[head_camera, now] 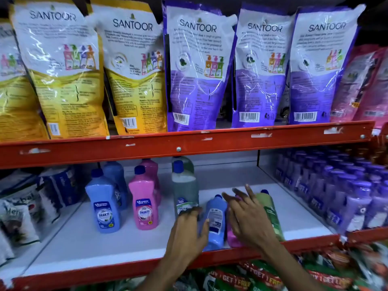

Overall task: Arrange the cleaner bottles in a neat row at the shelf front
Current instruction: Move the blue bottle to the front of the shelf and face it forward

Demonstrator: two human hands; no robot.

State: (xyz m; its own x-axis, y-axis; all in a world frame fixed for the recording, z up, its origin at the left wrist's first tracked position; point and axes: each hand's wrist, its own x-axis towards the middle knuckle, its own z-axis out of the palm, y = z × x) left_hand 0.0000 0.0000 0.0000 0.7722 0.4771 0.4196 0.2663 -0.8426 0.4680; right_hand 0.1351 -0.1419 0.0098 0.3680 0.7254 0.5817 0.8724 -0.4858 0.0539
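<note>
Head view. White shelf (69,244) is holding three upright front bottles: blue bottle (105,203), pink bottle (143,201) and grey-green bottle (184,186), each with a same-coloured bottle behind it. They are standing set back from the shelf front, unevenly spaced.

Three more are lying on their sides near the front edge, caps pointing inward: lying blue bottle (215,221), lying pink bottle (233,238) (mostly hidden) and lying green bottle (270,211).

Left hand (186,229) is resting against the lying blue bottle's left side, fingers curled; a closed grasp cannot be confirmed. Right hand (245,217) is spreading open over the lying pink bottle, gripping nothing visible.

Judgement: task is early. Lying bottles are needing to be stood up, and all brought forward into line.
</note>
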